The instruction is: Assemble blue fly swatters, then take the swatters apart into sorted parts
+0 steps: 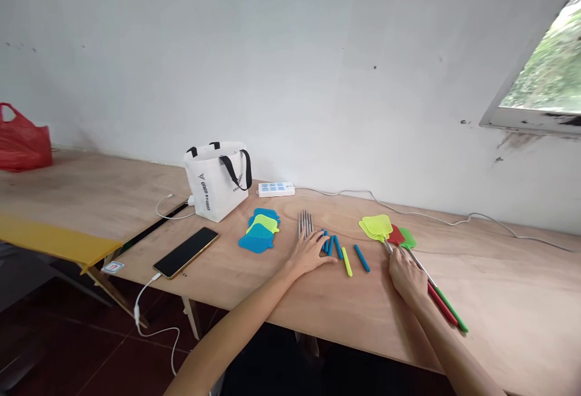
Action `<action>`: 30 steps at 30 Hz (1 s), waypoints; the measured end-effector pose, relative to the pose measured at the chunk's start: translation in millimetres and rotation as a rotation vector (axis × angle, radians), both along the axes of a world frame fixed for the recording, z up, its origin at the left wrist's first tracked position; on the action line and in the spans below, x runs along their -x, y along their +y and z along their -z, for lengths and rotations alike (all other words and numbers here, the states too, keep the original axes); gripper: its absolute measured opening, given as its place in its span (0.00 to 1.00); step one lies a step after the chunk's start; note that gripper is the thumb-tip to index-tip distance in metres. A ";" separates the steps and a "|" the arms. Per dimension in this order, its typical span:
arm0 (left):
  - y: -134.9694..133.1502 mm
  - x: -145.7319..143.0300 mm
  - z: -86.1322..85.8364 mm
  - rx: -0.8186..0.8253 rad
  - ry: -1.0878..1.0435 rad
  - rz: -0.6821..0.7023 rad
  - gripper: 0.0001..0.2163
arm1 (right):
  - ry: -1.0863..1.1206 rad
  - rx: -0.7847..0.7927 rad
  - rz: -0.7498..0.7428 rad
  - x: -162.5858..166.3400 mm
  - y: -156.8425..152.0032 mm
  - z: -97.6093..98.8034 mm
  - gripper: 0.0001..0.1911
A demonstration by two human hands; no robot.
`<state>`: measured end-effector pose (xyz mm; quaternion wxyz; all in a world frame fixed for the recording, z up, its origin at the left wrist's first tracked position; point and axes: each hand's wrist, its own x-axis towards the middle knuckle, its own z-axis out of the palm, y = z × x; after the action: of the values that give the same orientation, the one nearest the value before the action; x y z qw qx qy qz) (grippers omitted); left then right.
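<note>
My left hand (310, 254) lies flat on the wooden table (281, 299), fingers spread over the near ends of a bundle of metal rods (305, 222) and touching several blue handle grips (333, 244). A yellow-green grip (347, 261) and another blue grip (362, 258) lie just right of it. My right hand (405, 275) rests on the shafts of assembled fly swatters, whose yellow (376, 226), red (396, 235) and green (407, 238) heads fan out beyond it. Its fingers curl over the rods. Red and green handles (447, 308) stick out behind the wrist.
Loose blue and yellow swatter heads (260, 231) are stacked left of the rods. A phone (186, 252) on a charging cable, a white tote bag (218, 179) and a power strip (276, 189) sit further left and back. A red plastic bag (22, 140) is far left.
</note>
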<state>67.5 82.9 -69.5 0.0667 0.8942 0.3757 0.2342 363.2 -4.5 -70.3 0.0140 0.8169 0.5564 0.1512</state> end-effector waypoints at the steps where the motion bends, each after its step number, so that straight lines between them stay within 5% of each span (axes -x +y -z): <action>1: -1.2 -2.3 -0.6 -0.020 -0.002 0.008 0.35 | 0.004 -0.002 -0.001 0.7 0.5 0.2 0.19; 5: -13.6 -18.4 1.9 -0.087 0.028 0.086 0.43 | 0.015 -0.006 -0.009 2.5 1.4 0.2 0.19; 11: -22.9 -54.7 8.5 0.054 0.082 0.059 0.53 | 0.021 -0.004 -0.010 3.9 0.6 -0.5 0.20; 20: -18.1 -78.4 2.4 0.052 0.085 0.148 0.28 | 0.022 -0.003 -0.001 5.1 0.1 -2.4 0.19; 30: -17.4 -84.8 7.8 0.042 0.031 0.040 0.21 | 0.016 -0.002 -0.004 2.8 -0.5 -2.1 0.18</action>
<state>152.3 65.5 -77.3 0.0844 0.9035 0.3635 0.2110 360.4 -5.0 -68.2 0.0085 0.8171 0.5579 0.1451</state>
